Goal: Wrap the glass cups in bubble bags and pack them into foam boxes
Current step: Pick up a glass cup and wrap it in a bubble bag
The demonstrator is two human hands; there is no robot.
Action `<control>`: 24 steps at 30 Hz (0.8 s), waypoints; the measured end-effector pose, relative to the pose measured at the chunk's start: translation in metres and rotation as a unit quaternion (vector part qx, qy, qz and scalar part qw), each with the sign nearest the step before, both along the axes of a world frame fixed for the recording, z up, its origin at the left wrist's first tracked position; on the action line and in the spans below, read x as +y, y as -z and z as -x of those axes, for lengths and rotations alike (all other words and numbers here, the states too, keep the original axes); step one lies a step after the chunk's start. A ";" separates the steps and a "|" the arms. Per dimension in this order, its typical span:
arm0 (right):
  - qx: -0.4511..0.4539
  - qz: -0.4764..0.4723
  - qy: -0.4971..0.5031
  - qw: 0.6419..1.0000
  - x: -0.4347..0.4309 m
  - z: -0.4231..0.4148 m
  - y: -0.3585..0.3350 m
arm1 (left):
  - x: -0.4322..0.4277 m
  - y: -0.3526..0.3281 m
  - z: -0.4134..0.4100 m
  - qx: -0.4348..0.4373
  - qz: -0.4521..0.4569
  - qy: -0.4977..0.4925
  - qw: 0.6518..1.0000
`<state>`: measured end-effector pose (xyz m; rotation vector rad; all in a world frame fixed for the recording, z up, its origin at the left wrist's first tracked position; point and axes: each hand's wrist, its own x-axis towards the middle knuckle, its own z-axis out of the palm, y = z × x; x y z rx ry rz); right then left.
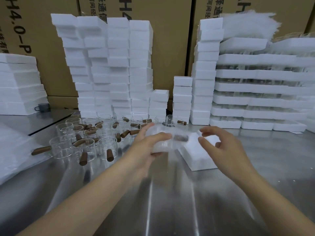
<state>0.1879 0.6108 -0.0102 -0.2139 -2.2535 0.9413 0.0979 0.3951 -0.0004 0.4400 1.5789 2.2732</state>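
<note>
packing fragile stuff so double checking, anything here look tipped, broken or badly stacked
The tall foam box stacks at the back left are staggered and lean, with boxes overhanging those below, so they could topple. The glass cups crowd together with handles pointing every way. No breakage or spill shows.

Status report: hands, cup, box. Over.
Left hand grips bagged cup. Right hand open, at foam box. Bare cups at left, nothing blocking box.

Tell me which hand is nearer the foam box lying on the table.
Right. The right hand hovers over the foam box; the left hand grips the wrapped cup beside its left edge.
</note>
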 end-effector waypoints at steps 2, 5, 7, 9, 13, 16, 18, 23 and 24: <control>-0.102 -0.073 0.047 0.991 0.007 0.001 0.007 | -0.002 -0.003 0.003 -0.004 -0.018 0.007 1.000; -0.219 -0.156 0.080 0.960 0.005 0.004 0.016 | -0.004 -0.005 0.006 -0.068 -0.104 -0.003 0.992; -0.223 -0.179 0.083 0.955 0.001 0.006 0.019 | -0.008 -0.005 0.011 -0.129 -0.144 -0.016 0.981; -0.217 -0.200 0.073 0.953 -0.002 0.006 0.019 | -0.011 -0.007 0.013 -0.139 -0.123 -0.027 0.982; -0.233 -0.224 0.042 0.945 -0.007 0.000 0.014 | -0.012 -0.007 0.018 -0.016 -0.055 -0.058 0.997; -0.239 -0.233 0.024 0.942 -0.008 -0.004 0.009 | -0.010 0.000 0.020 0.090 0.021 -0.082 0.992; -0.240 -0.228 0.004 0.944 -0.009 -0.006 0.007 | -0.008 0.007 0.024 0.137 0.076 -0.092 0.983; -0.251 -0.238 -0.007 0.938 -0.012 -0.005 0.007 | -0.003 0.019 0.033 0.256 0.222 -0.084 0.937; -0.254 -0.239 -0.008 0.937 -0.012 -0.005 0.008 | -0.003 0.021 0.035 0.266 0.242 -0.077 0.930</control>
